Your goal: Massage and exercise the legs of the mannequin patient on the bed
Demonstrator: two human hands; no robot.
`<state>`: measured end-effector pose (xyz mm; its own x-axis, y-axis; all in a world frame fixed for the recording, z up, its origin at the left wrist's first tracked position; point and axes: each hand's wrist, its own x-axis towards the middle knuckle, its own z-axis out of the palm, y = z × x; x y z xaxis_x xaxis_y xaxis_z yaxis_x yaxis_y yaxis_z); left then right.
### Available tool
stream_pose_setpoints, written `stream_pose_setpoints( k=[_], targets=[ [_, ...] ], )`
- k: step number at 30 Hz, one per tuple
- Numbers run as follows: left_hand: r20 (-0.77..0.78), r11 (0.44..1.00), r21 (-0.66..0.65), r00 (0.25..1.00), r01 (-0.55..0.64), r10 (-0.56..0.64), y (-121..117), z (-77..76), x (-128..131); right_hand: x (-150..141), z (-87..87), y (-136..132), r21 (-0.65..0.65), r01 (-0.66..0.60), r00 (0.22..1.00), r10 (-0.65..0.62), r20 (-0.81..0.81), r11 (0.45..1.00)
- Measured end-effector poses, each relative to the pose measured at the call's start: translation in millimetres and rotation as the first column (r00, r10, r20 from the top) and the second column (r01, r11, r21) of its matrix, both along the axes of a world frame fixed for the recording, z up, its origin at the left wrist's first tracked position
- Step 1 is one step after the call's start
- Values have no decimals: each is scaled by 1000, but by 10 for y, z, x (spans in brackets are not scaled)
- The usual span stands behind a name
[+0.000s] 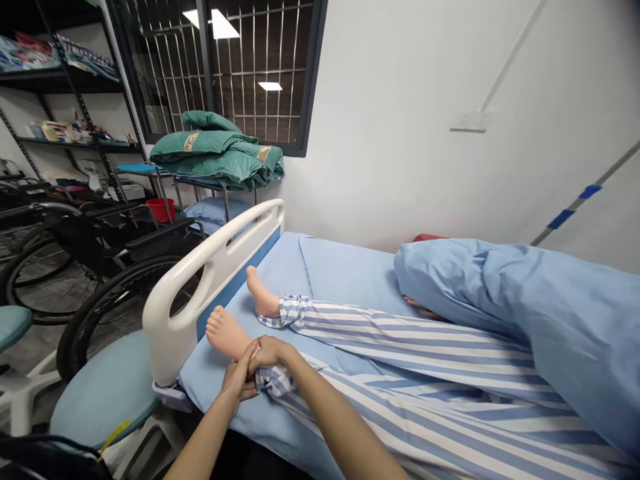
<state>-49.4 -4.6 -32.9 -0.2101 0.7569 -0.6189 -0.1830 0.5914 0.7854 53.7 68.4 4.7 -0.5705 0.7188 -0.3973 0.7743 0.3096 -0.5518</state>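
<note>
A manikin in blue-and-white striped trousers (390, 320) lies on the bed, its feet toward the footboard. My left hand (238, 381) is closed round the ankle of the near foot (227, 333), from the near side and below. Over the top of that same ankle, my right hand (267, 352) is wrapped, its fingers meeting the left hand. The gathered trouser cuff (276, 380) lies just beside my hands. Beyond them the far foot (261, 293) rests on the sheet with toes up. The ankle itself is mostly hidden by my hands.
A white footboard (175, 287) closes the bed's left end. Past it stand a wheelchair (120, 260) and a round stool (107, 393). A blue quilt (500, 280) is bunched over the manikin's upper part. Green folded bedding (220, 157) sits below the window.
</note>
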Motion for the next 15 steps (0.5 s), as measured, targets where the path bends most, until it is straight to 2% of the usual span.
stream_pose_setpoints(
  k=[3, 6, 10, 15],
  targets=[
    [-88, 999, 37, 996, -16, 19, 11, -81, 11, -13, -52, 30, -14, -17, 1000, 17, 10, 1000],
    [-138, 999, 38, 990, -28, 33, 15, -131, 26, -24, -79, -1, 25, -30, 1000, 29, 9, 999],
    [-142, 998, 62, 989, -22, 30, -2, -165, 39, -13, -62, -102, 182, 5, 998, -17, 62, 983],
    [-241, 996, 84, 970, -6, 26, -30, -165, 63, 3, -37, -279, 390, -29, 994, -15, 109, 920]
  ],
)
